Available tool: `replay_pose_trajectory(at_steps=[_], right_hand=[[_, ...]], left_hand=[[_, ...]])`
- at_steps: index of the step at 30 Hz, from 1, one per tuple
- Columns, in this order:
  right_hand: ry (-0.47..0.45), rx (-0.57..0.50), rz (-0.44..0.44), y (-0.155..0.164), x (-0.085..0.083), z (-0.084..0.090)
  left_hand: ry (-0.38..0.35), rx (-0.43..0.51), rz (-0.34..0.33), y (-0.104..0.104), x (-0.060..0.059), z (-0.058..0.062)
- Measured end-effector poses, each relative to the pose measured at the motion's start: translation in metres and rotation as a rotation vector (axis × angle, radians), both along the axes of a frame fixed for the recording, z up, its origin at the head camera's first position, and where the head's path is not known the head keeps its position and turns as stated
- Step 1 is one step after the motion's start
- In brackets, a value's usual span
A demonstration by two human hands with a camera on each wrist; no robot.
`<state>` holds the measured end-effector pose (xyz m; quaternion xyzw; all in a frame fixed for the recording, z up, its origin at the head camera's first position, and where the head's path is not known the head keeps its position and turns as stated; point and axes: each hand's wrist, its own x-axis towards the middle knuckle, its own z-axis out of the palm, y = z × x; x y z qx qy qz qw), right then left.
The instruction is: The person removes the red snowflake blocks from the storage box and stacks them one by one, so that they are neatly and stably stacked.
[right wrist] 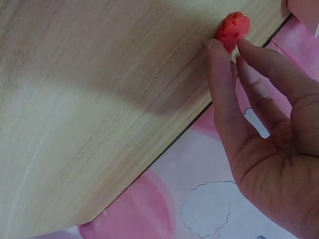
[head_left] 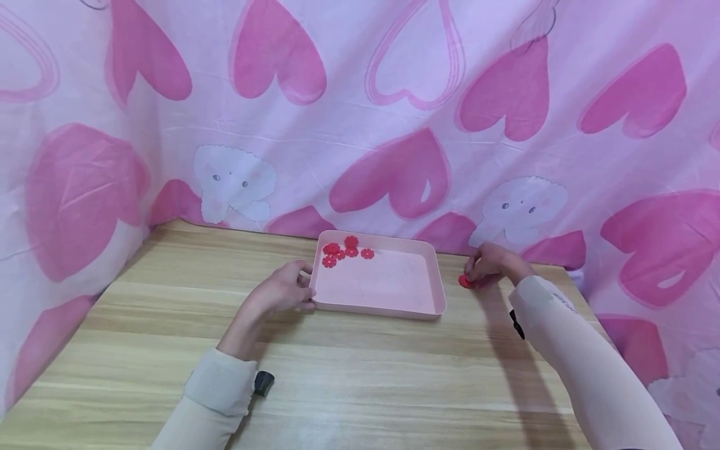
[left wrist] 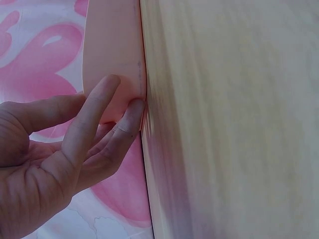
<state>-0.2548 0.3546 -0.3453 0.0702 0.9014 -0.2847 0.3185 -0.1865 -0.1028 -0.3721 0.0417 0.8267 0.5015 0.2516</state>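
Right hand (head_left: 490, 262) rests on the wooden table (head_left: 360, 381) just right of the pink tray (head_left: 433, 294), thumb and fingertips (right wrist: 219, 50) pinching a small red gear piece (head_left: 465, 281) that lies on the wood near the table's far edge. Left hand (head_left: 278, 292) holds the tray's left rim, fingers curled against its smooth side wall, thumb on top. Near the tray's far-left corner sits a cluster of red gear pieces (head_left: 342, 250), flat, toothed discs, some touching; most of the tray floor is bare. Broad open wood stretches toward the person in front of the tray and to its left. Heart-printed pink cloth (head_left: 394, 125) hangs close behind the table's far edge and along both sides, closing it in. The table is pale, streaky wood grain; the tray is a matte rectangle with rounded corners.
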Motion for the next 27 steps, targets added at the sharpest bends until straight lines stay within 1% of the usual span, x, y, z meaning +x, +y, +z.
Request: replay_pose_trajectory(at_steps=[4,9,14,22,27], right_hand=[[0.01,-0.006,-0.011,0.0,0.002,0.004],[0.038,-0.025,0.007,-0.003,0.003,0.011],[0.083,-0.004,0.023,-0.013,-0.001,0.023],[0.151,0.01,0.066,-0.049,-0.013,0.044],[0.169,0.058,0.137,-0.075,-0.019,0.052]], left_hand=[[0.003,-0.008,-0.003,0.0,0.0,0.001],[0.0,0.003,0.0,0.0,0.0,0.001],[-0.008,0.006,0.003,0.001,0.0,0.001],[-0.011,0.021,0.002,0.0,0.0,0.0],[-0.004,0.019,0.004,0.0,-0.001,0.0]])
